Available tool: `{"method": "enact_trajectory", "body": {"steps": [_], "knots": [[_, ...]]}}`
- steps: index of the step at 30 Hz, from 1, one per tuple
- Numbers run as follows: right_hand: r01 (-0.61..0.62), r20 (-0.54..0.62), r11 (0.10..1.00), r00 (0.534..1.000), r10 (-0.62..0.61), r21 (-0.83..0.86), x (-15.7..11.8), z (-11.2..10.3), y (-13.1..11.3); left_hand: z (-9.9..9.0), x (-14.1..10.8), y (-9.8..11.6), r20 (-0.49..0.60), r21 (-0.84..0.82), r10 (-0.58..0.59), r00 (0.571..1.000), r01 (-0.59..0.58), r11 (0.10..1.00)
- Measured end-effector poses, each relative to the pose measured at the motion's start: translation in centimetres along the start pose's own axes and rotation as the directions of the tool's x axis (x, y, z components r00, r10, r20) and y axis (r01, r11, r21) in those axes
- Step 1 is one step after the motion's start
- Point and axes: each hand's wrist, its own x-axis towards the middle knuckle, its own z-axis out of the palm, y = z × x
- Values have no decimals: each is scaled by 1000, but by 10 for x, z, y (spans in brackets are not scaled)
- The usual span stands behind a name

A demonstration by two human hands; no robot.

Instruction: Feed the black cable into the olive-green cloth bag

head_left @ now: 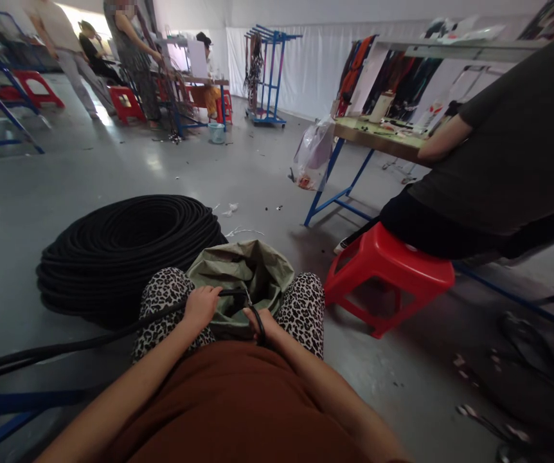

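My left hand (202,305) is closed round a black cord (156,315), which runs in from the left edge across my leg. The cord's end part sticks out to the right of that hand, over an open green sack (209,270) between my knees. In my right hand (263,323) are scissors (256,316) with black handles, their metal blades at the cord's end part. Whether the blades touch the cord is too small to tell. A large coil of black cord (98,257) lies on the floor to the left of the sack.
A person in dark clothes (508,141) sits on a red stool (393,270) close at my right, by a worktable (378,136). Blue metal bars (17,405) stand at lower left. Farther back are a blue rack (272,83), other people and red stools.
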Motion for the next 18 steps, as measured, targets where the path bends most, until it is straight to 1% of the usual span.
{"method": "enact_trajectory", "body": {"steps": [3, 6, 13, 18], "knots": [[7, 9, 1000, 1000, -7, 17, 5, 1, 4, 0, 0, 0, 12, 9, -3, 1000, 3, 1000], [-13, 14, 1000, 1000, 13, 24, 6, 1, 5, 2, 0, 0, 11, 16, 3, 1000, -3, 1000], [-39, 18, 999, 999, 39, 1, 4, 1, 3, 8, 2, -2, 21, 27, 31, 999, -31, 999], [-43, 37, 999, 998, 44, -25, 7, 1, 4, 8, 3, -2, 9, 25, 39, 999, -40, 999]]}}
